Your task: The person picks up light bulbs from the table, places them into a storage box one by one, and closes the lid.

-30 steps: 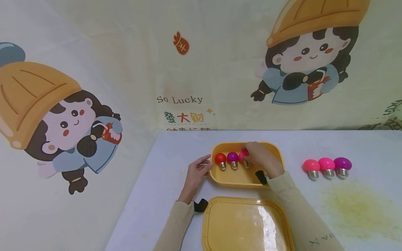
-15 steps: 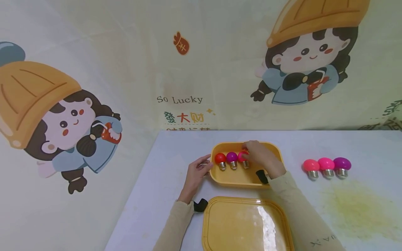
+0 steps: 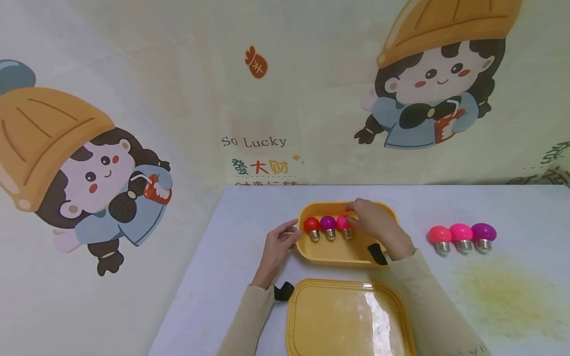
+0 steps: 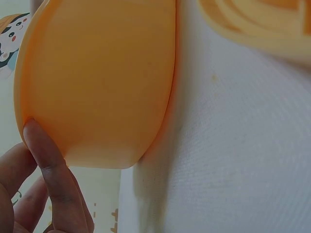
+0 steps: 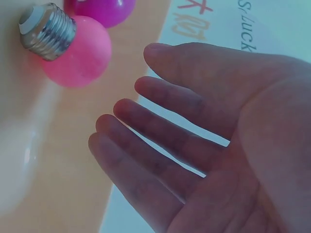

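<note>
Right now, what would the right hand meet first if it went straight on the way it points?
Probably the pink bulb inside the yellow box, though depth is unclear; the right hand might pass over it.

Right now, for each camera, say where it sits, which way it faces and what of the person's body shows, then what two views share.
Head: worn on the head, facing forward and down at the yellow, round-cornered, plastic-looking tub; left hand, right hand and beige fabric sleeves show.
Left wrist: worn there, facing the tub's outer wall; part of the left hand shows.
Right wrist: worn there, facing into the tub; the right hand shows.
Shared: head and right wrist show the round pink bulb with silvery screw base.
</note>
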